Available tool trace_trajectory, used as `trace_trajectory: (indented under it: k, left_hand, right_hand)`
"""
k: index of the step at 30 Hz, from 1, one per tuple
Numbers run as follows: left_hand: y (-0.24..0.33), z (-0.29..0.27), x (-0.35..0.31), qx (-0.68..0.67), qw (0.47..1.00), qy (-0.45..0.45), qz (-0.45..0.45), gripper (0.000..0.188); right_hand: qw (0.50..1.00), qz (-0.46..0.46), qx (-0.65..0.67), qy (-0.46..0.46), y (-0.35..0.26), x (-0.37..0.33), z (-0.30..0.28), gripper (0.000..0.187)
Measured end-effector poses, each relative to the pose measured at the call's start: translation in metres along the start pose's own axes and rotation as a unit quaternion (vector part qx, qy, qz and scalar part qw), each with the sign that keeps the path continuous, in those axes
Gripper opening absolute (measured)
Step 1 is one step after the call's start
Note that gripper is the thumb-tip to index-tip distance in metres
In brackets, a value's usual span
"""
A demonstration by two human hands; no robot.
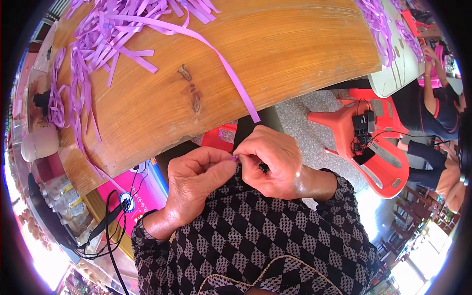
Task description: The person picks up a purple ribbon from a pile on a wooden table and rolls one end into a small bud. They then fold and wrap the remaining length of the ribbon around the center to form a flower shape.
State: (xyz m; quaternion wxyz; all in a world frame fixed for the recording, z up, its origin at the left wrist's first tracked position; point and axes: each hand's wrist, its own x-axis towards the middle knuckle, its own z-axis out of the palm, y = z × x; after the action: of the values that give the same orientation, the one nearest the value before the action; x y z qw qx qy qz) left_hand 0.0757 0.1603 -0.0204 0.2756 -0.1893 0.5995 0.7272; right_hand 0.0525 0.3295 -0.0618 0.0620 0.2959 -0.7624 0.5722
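Observation:
My left hand [200,178] and my right hand [273,160] meet in front of my chest, just below the table edge. Thumb and fingertips of both are pinched together on a small bit of purple ribbon [235,158]. Most of that bit is hidden by the fingers. A long purple ribbon strip [227,66] runs across the wooden table [295,44] from a tangled heap of purple ribbons [118,29]. Its end reaches past the table edge, right above my right hand; whether it joins the pinched bit cannot be seen.
More purple ribbons [381,29] lie on a white table [398,73] at the right, with people working beside it. A red chair [378,167] carries black devices and cables. Left of me are a pink printed sheet [120,196], black cables [110,231] and clear bags.

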Motion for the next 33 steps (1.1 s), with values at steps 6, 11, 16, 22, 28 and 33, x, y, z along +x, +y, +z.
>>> trace_trajectory:
  k: [6,11,16,22,28,33]
  left_hand:
    - [-0.001,-0.005,0.001,0.002,1.000,-0.022,0.000,0.008]
    - [-0.008,-0.010,-0.004,0.132,0.978,-0.060,0.149,0.008]
    - [-0.007,-0.016,-0.012,-0.010,0.960,-0.075,0.268,0.009]
    - [0.018,-0.001,0.005,-0.319,0.898,-0.096,0.286,0.023]
    - [0.064,-0.061,-0.005,-0.373,0.869,-0.114,0.304,0.026]
    - [0.049,-0.084,0.003,-0.380,0.871,-0.108,0.292,0.022]
  right_hand:
    - [0.999,-0.038,-0.016,0.021,0.004,-0.001,0.008,0.028]
    - [0.998,-0.065,-0.021,0.018,0.003,-0.002,0.006,0.023]
    - [0.943,0.298,0.146,0.025,-0.001,0.011,-0.020,0.011]
    - [0.898,0.207,0.380,-0.082,-0.021,0.027,0.005,0.032]
    - [0.896,0.324,0.281,-0.113,-0.010,0.010,-0.048,0.017]
    - [0.945,0.271,0.164,-0.080,-0.011,0.003,-0.062,0.025]
